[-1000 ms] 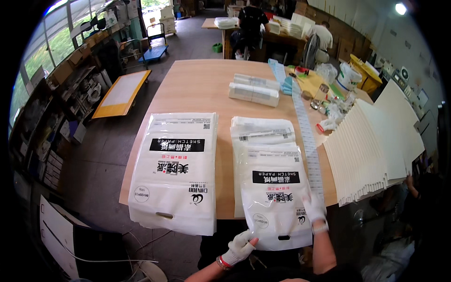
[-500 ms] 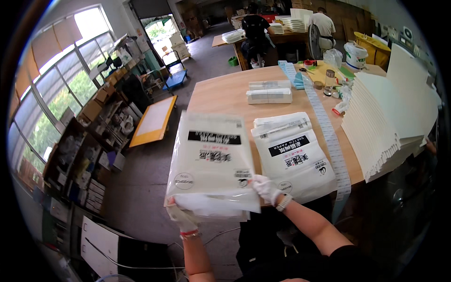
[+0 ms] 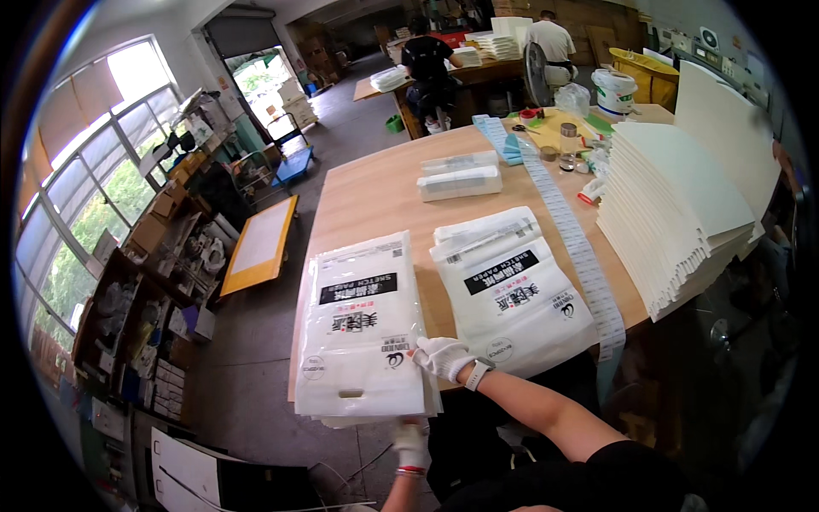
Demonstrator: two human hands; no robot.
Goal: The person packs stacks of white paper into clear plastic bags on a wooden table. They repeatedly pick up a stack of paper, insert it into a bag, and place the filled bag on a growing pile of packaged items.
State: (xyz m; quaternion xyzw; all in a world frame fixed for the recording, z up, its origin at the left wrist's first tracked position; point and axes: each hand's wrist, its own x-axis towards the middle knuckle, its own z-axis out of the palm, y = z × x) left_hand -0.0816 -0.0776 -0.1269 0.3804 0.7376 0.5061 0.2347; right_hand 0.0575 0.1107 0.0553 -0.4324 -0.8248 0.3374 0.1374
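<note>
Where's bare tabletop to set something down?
Largest bare patch on the pale wooden table: beyond the left stack of white printed bags, left of two white rectangular bundles. Narrow wedge: between the long white strip and the cream sheet stack. Crowded: far right, around the clear cylindrical bottle; the left stack's right edge, by the white-gloved right hand.
</note>
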